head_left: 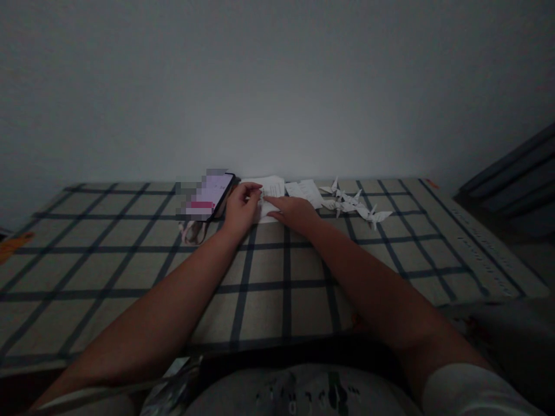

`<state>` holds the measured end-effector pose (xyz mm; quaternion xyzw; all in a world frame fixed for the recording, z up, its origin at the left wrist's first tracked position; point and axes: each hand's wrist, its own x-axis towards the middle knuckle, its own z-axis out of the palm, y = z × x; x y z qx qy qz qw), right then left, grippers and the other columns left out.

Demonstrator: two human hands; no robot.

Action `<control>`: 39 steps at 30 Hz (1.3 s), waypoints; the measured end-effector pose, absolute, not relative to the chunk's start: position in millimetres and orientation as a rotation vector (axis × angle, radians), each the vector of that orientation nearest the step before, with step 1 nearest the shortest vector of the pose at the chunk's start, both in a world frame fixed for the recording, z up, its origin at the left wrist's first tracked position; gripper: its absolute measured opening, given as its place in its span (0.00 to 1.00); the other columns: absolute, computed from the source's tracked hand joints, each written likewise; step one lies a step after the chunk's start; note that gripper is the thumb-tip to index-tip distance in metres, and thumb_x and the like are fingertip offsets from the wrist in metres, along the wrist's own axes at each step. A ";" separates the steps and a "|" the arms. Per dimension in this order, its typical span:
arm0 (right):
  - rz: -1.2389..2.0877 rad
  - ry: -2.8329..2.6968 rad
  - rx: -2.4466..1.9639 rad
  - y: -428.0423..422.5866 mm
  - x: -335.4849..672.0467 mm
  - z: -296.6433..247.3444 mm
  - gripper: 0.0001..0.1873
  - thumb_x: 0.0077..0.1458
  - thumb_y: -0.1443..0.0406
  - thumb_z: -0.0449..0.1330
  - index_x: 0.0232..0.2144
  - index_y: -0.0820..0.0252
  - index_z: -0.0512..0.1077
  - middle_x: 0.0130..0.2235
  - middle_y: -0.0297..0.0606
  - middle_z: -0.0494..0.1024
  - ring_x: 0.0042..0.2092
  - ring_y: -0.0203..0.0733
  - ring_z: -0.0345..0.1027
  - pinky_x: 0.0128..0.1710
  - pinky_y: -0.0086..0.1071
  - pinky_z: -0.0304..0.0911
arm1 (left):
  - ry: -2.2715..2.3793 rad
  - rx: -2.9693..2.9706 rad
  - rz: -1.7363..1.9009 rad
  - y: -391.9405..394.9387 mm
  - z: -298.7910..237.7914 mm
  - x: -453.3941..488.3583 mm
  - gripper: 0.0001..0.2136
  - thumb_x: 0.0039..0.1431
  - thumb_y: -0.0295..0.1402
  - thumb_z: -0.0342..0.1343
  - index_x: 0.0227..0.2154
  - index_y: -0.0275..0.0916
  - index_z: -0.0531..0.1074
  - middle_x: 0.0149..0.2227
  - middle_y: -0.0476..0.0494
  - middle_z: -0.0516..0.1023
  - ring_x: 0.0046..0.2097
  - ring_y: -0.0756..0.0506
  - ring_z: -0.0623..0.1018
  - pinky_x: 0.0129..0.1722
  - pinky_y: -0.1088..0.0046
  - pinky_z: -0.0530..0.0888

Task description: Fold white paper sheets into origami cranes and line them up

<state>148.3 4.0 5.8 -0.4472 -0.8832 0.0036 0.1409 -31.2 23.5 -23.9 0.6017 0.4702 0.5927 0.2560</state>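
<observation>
Near the back of the table, my left hand has its fingers curled with the tips on a small piece of folded white paper. From the other side my right hand reaches to the same paper, index finger stretched along it and thumb lower down. Dim light and the fingers hide most of the folds. Behind and under the hands lies a white printed sheet. Right of it is another printed paper. Several folded paper cranes lie in a cluster beyond my right hand.
A phone with a lit screen leans left of my left hand, a pale strap beside it. The checked tablecloth covers the table up to the grey wall. Dark folded fabric is at the far right.
</observation>
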 end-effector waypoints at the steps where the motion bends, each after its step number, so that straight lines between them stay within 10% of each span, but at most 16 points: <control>1: 0.007 -2.553 -1.286 3.7 148.8 5.9 0.27 0.66 0.60 0.53 0.66 0.53 0.61 0.57 0.45 0.76 0.53 0.50 0.73 0.48 0.40 0.66 | 1.287 1.617 1.604 23.3 -23.1 -30.6 0.08 0.57 0.34 0.57 0.40 0.41 0.76 0.37 0.45 0.76 0.41 0.45 0.74 0.42 0.69 0.71; 6: 0.001 -2.577 -1.260 5.8 151.0 3.9 0.33 0.60 0.73 0.50 0.66 0.53 0.61 0.58 0.45 0.74 0.54 0.49 0.71 0.49 0.41 0.67 | 1.300 1.578 1.652 22.7 -20.4 -29.1 0.08 0.56 0.33 0.57 0.39 0.41 0.75 0.38 0.45 0.76 0.43 0.44 0.74 0.42 0.69 0.72; 11: 0.080 -2.350 -1.374 11.1 152.5 1.2 0.19 0.63 0.66 0.49 0.51 0.59 0.74 0.50 0.44 0.79 0.50 0.50 0.73 0.49 0.41 0.65 | 1.227 1.550 1.722 19.3 -16.5 -29.2 0.07 0.57 0.34 0.57 0.38 0.41 0.74 0.37 0.46 0.75 0.40 0.46 0.74 0.40 0.71 0.71; 19: 0.306 -1.750 -1.298 23.9 160.0 -0.7 0.11 0.61 0.62 0.51 0.43 0.57 0.69 0.44 0.43 0.80 0.47 0.46 0.75 0.46 0.37 0.66 | 1.064 1.259 1.606 19.7 -14.4 -24.6 0.14 0.58 0.46 0.58 0.28 0.40 0.71 0.25 0.49 0.69 0.27 0.50 0.71 0.31 0.72 0.73; 25: 0.256 -2.104 -1.021 22.2 157.1 -3.8 0.12 0.55 0.71 0.52 0.40 0.57 0.70 0.56 0.41 0.76 0.62 0.44 0.65 0.62 0.42 0.56 | 0.802 1.062 1.324 14.6 3.4 -17.4 0.35 0.58 0.66 0.40 0.48 0.39 0.72 0.44 0.33 0.79 0.48 0.37 0.80 0.45 0.57 0.78; 35: 0.114 -2.336 -1.153 12.4 152.5 -6.5 0.34 0.52 0.52 0.66 0.60 0.54 0.68 0.67 0.44 0.63 0.69 0.57 0.50 0.66 0.52 0.40 | 0.882 0.952 1.460 25.8 -15.5 -21.3 0.20 0.63 0.44 0.50 0.52 0.39 0.71 0.53 0.35 0.77 0.57 0.35 0.76 0.55 0.50 0.75; 39: 0.044 -2.310 -1.092 6.0 147.0 0.1 0.20 0.56 0.50 0.63 0.48 0.51 0.77 0.64 0.41 0.68 0.66 0.54 0.52 0.64 0.50 0.40 | 0.856 0.986 1.493 23.1 -11.1 -20.7 0.20 0.65 0.46 0.49 0.51 0.40 0.72 0.55 0.36 0.76 0.58 0.37 0.75 0.55 0.54 0.76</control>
